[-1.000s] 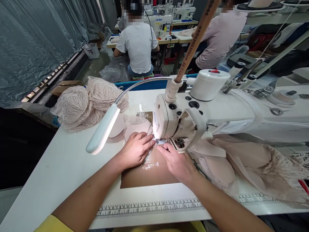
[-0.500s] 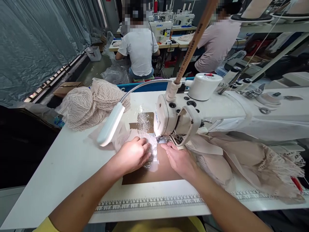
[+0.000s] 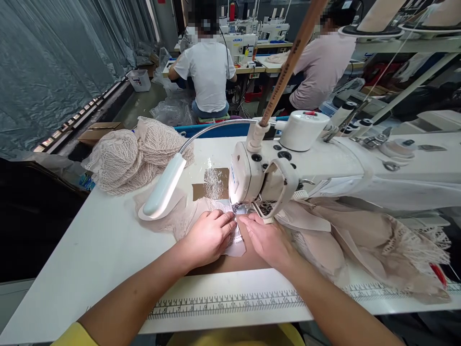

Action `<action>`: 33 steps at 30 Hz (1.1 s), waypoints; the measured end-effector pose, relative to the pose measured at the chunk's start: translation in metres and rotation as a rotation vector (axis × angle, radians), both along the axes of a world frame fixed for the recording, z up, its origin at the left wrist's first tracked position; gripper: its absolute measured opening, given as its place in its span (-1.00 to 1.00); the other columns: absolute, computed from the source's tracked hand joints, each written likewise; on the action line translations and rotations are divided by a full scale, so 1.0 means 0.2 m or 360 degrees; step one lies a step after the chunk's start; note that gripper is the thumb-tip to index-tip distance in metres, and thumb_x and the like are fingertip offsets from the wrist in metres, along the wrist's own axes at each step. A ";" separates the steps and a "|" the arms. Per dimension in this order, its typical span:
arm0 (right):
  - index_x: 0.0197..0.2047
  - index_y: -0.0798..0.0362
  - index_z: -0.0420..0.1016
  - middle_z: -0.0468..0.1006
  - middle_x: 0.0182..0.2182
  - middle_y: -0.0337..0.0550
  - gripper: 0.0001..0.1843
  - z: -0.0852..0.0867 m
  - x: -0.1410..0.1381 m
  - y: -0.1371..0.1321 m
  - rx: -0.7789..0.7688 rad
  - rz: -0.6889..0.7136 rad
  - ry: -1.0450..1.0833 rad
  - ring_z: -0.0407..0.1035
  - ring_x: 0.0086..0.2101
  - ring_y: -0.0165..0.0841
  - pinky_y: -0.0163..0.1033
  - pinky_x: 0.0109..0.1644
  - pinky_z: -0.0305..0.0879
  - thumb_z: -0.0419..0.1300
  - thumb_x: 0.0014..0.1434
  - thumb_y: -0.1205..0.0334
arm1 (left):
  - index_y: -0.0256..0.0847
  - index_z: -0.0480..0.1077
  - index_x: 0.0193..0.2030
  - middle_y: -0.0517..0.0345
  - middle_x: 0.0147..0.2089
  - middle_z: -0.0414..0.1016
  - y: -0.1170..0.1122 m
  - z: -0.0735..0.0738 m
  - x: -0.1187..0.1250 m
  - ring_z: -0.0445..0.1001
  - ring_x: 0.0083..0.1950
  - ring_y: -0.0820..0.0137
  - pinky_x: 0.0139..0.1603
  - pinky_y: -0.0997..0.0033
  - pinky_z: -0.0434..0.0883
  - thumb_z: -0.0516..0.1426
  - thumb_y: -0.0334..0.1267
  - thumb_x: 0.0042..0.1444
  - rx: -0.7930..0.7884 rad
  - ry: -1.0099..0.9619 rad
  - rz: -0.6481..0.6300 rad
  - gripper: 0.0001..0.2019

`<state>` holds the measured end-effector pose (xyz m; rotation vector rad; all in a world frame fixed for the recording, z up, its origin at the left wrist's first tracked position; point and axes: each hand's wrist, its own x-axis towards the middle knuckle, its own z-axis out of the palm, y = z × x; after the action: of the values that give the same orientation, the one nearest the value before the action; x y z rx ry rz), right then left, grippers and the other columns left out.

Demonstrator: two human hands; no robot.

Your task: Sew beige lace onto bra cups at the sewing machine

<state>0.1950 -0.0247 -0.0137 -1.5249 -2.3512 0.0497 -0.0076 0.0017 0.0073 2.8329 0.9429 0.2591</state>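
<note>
My left hand [image 3: 211,236] lies flat, fingers stretched, pressing a pale lace piece [image 3: 236,242] onto the bed just left of the needle. My right hand [image 3: 268,239] rests flat on the right side of the same piece, its fingertips touching the fabric beside the presser foot [image 3: 240,209]. The white sewing machine head [image 3: 261,175] stands directly behind both hands. More of the beige lace garment [image 3: 169,216] trails left under the lamp.
A white gooseneck lamp [image 3: 163,187] hangs over the table's left middle. A heap of lace pieces [image 3: 133,154] lies at back left, and beige fabric [image 3: 360,240] piles under the machine arm at right. A printed ruler [image 3: 230,303] runs along the front edge. Two people sit at machines behind.
Both hands have slid toward me along the bed, drawing the lace piece back from the needle. The padded cups that lay behind the lamp have shifted left and lower.
</note>
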 end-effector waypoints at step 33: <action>-0.23 0.09 0.53 0.39 -0.51 -0.17 -0.69 -0.02 0.01 -0.05 -0.0002 0.0337 0.0190 0.17 -0.43 -0.34 -0.27 -0.33 0.05 -0.02 0.12 0.46 | -0.34 0.33 0.15 -0.13 0.18 0.39 0.06 -0.05 -0.02 0.34 0.06 0.15 0.02 0.09 0.35 -0.05 -0.32 0.29 0.0117 -0.0115 -0.0069 -0.65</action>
<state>0.1968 -0.0348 -0.0174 -1.2317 -2.4059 0.1877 -0.0117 0.0143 -0.0031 2.8848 0.8735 0.3955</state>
